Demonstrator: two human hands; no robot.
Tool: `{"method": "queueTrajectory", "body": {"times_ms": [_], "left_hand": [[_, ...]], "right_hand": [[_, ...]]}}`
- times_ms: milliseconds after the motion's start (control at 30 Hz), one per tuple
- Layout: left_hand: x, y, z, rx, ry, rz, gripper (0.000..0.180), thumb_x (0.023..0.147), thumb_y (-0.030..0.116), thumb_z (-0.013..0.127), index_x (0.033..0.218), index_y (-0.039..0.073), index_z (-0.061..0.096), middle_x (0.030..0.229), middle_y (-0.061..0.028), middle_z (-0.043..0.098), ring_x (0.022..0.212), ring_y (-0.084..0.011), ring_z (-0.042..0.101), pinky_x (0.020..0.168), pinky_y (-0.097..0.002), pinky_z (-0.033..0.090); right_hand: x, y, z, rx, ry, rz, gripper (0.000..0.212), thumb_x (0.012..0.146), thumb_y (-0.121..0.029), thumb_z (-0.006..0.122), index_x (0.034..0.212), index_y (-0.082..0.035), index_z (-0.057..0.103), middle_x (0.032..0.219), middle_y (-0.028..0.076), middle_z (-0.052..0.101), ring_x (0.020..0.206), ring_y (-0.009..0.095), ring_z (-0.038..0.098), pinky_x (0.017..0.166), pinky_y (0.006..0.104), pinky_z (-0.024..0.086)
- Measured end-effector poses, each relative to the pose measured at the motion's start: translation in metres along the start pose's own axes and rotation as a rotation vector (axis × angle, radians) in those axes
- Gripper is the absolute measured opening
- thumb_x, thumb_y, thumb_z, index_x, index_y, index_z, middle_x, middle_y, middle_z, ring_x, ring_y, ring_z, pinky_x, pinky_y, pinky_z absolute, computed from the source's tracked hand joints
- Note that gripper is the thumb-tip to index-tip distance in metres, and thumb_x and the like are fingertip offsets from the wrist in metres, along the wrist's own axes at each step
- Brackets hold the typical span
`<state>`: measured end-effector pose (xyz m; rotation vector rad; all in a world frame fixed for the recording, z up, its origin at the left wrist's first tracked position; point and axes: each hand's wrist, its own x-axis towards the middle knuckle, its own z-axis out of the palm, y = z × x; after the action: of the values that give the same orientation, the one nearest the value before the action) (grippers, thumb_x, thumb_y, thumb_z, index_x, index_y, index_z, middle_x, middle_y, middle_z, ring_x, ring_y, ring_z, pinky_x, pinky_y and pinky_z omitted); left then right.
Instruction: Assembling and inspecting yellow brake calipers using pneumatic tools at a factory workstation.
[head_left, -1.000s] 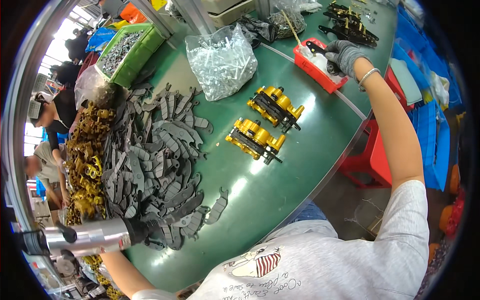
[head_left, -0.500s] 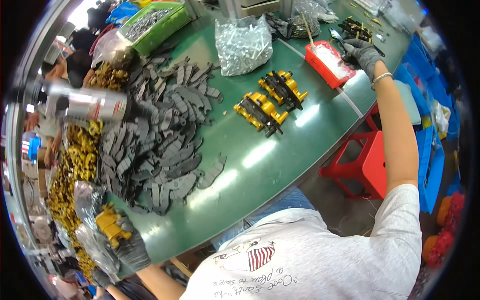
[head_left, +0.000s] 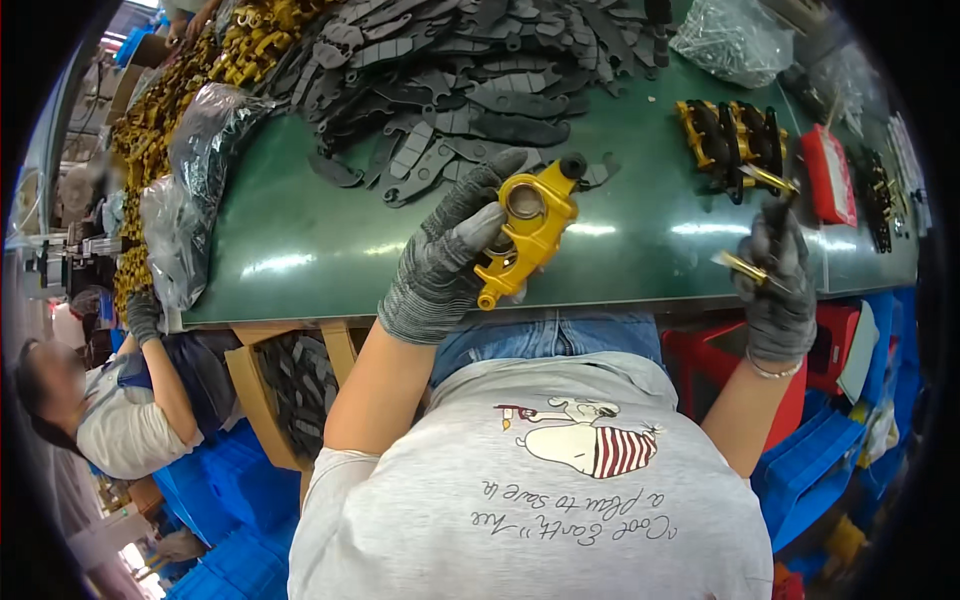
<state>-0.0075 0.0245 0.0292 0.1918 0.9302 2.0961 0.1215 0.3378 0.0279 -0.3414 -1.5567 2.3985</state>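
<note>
My left hand [head_left: 440,260], in a grey knit glove, is closed around a yellow brake caliper [head_left: 530,225] over the front of the table. The caliper's round bore faces up, and a black rubber boot sits at its far end. To the right, my gloved right hand [head_left: 782,285] grips a dark bracket [head_left: 775,225] with two gold-coloured pins pointing left. The bracket is partly hidden by my fingers. Beyond the right hand, two assembled yellow-and-black calipers [head_left: 730,140] lie side by side. A heap of dark brake pads [head_left: 450,90] lies beyond the left hand.
Right of the assembled calipers are a red tray [head_left: 828,175] and more dark brackets [head_left: 878,200]. A clear bag of metal parts [head_left: 735,40] lies at the back. Plastic bags [head_left: 190,180] and piled yellow castings [head_left: 240,50] occupy the left. A co-worker [head_left: 130,400] sits at lower left.
My left hand has brought the yellow caliper from the left side to the middle. My right hand has come away from beside the red tray, holding the bracket. The view has turned.
</note>
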Motion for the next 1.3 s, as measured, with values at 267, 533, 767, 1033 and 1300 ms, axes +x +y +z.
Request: {"method": "queueTrajectory", "body": {"times_ms": [267, 533, 767, 1033, 1300], "left_hand": [[-0.007, -0.013, -0.004, 0.013, 0.012, 0.002, 0.051, 0.079, 0.025, 0.059, 0.123, 0.007, 0.042, 0.111, -0.0162, 0.051, 0.085, -0.0266, 0.060, 0.063, -0.0353, 0.054], [-0.018, -0.014, -0.013, -0.271, 0.062, 0.035, 0.063, 0.075, 0.025, 0.064, 0.128, 0.005, 0.036, 0.108, -0.0176, 0.049, 0.089, -0.0285, 0.054, 0.060, -0.0336, 0.051], [-0.017, -0.018, -0.024, -0.285, 0.066, 0.036, 0.065, 0.074, 0.023, 0.066, 0.128, 0.003, 0.036, 0.106, -0.0165, 0.048, 0.088, -0.0273, 0.051, 0.061, -0.0335, 0.051], [-0.022, -0.012, -0.020, -0.233, 0.125, 0.044, 0.065, 0.073, 0.021, 0.066, 0.128, 0.003, 0.035, 0.107, -0.0175, 0.049, 0.085, -0.0274, 0.054, 0.060, -0.0341, 0.052], [-0.027, -0.011, -0.028, -0.199, 0.119, 0.058, 0.062, 0.076, 0.020, 0.064, 0.128, 0.000, 0.036, 0.113, -0.0189, 0.047, 0.088, -0.0276, 0.053, 0.061, -0.0341, 0.052]], "right_hand": [[0.018, -0.010, 0.014, 0.190, -0.035, -0.011, 0.034, 0.090, -0.021, 0.053, 0.118, -0.003, 0.051, 0.092, 0.007, 0.057, 0.070, 0.013, 0.054, 0.056, 0.0254, 0.046], [0.059, -0.066, -0.165, -0.270, 0.528, -0.476, 0.029, 0.087, -0.017, 0.058, 0.113, -0.005, 0.053, 0.090, 0.009, 0.062, 0.078, 0.018, 0.060, 0.063, 0.0291, 0.051], [0.076, -0.079, -0.203, -0.463, 0.762, -0.363, 0.026, 0.087, -0.015, 0.059, 0.111, -0.006, 0.053, 0.086, 0.009, 0.063, 0.072, 0.020, 0.064, 0.058, 0.0298, 0.053], [0.077, -0.066, -0.196, -0.559, 0.720, -0.347, 0.027, 0.086, -0.014, 0.060, 0.111, -0.007, 0.053, 0.087, 0.009, 0.064, 0.071, 0.021, 0.065, 0.057, 0.0273, 0.053], [0.070, -0.062, -0.201, -0.571, 0.732, -0.356, 0.027, 0.084, -0.013, 0.062, 0.110, -0.008, 0.054, 0.086, 0.008, 0.063, 0.067, 0.019, 0.063, 0.056, 0.0270, 0.052]]}}
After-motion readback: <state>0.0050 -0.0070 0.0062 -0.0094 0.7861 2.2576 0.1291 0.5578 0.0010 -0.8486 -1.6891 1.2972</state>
